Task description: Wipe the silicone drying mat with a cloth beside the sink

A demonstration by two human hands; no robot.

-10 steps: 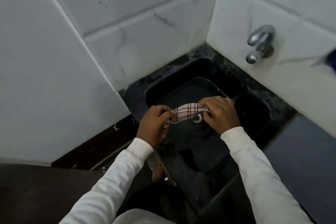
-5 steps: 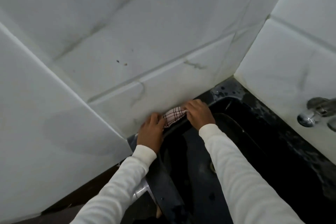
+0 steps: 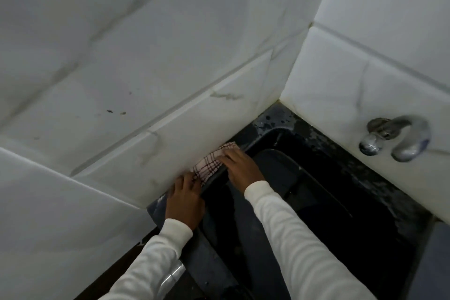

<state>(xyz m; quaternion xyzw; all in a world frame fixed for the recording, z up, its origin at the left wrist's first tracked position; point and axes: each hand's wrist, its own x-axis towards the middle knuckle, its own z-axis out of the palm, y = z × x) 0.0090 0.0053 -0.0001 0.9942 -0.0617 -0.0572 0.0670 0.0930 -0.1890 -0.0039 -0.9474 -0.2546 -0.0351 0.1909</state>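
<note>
Pressing checked cloth flat against the sink's back ledge

Pressing down on a white cloth with thin red checks [image 3: 211,162], laid along the dark ledge at the foot of the white marbled wall tiles [image 3: 151,85], at about 10 o'clock from the black sink basin [image 3: 336,204]. Right hand [image 3: 239,165] lying on the cloth's upper end, fingers stretched out and spread flat. Left hand [image 3: 186,200] at 7 o'clock from the right, fingers extended, tips touching the cloth's lower end. Nothing gripped or pinched. Chrome tap [image 3: 395,139] jutting from the wall at 3 o'clock. Cannot tell which dark surface is the silicone mat.
</note>
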